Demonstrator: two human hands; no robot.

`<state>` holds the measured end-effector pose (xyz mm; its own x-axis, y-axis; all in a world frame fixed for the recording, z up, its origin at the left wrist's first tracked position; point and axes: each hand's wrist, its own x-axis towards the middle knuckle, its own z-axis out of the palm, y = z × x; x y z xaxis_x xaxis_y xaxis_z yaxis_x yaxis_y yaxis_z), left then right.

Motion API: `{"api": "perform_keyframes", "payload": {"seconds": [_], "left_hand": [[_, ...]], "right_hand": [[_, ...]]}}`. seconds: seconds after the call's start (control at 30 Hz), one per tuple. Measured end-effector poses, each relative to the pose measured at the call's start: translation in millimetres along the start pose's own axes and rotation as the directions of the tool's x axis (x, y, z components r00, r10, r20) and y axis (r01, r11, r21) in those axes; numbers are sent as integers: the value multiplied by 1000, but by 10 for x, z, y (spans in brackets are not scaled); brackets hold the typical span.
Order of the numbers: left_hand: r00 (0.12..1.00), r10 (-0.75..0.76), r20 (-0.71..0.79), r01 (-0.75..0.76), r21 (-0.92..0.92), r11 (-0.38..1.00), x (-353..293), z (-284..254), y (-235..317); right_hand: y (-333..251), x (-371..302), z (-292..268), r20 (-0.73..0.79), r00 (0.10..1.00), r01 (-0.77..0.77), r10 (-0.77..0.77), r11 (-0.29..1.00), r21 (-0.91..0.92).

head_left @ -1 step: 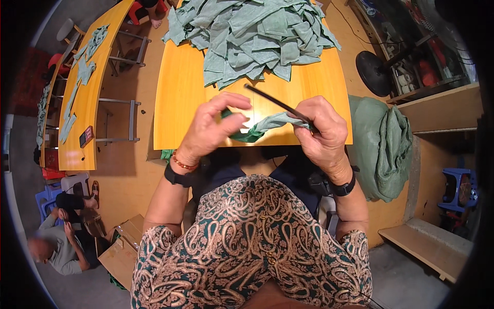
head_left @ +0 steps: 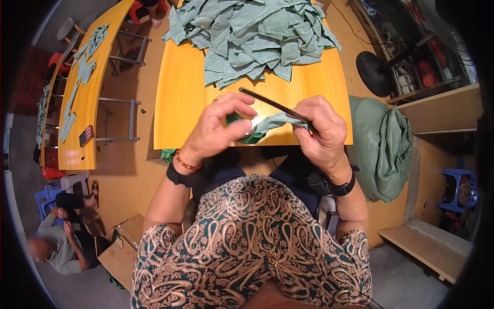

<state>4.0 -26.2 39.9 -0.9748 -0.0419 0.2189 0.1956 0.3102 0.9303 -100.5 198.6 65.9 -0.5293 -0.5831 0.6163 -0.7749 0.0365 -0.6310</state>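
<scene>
A narrow twisted strip of cloth (head_left: 275,120), pale green with a darker green end, stretches between my two hands above the near part of the table. My right hand (head_left: 321,129) is closed on the pale end and on a thin black rod (head_left: 267,104), which points up and to the left. My left hand (head_left: 216,129) curls round the dark green end, its thumb over the cloth and a gap between thumb and fingers. Part of the strip is hidden in the left palm. Beyond the hands lies a big heap of pale green cloth pieces (head_left: 257,38).
The yellow table (head_left: 180,113) stands before me. To its right sits a large green cloth bundle (head_left: 381,149), with a black round fan base (head_left: 371,73) behind. Another yellow table (head_left: 85,110) on the left bears cloth strips. A person (head_left: 67,247) sits at the lower left beside a cardboard box (head_left: 123,252).
My left hand has shifted slightly to the right, toward the right hand, covering more of the dark green end. The rod's free tip has moved a little down and left.
</scene>
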Motion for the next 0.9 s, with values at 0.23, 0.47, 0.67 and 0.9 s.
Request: {"api": "perform_keyframes", "payload": {"seconds": [0.23, 0.47, 0.67, 0.9], "left_hand": [[999, -42, 4, 43, -112, 993, -6, 288, -9], [942, -222, -250, 95, -437, 894, -117, 283, -125], [931, -83, -355, -48, -345, 937, -114, 250, -198], [930, -27, -368, -112, -352, 929, -56, 203, -264]], "right_hand": [[-52, 68, 53, 18, 997, 80, -79, 990, -118], [-208, -168, 168, 178, 984, 22, -26, 999, 26], [-150, -528, 158, 423, 858, -477, 291, 758, 445], [13, -722, 18, 482, 709, -703, 515, 564, 432]]}}
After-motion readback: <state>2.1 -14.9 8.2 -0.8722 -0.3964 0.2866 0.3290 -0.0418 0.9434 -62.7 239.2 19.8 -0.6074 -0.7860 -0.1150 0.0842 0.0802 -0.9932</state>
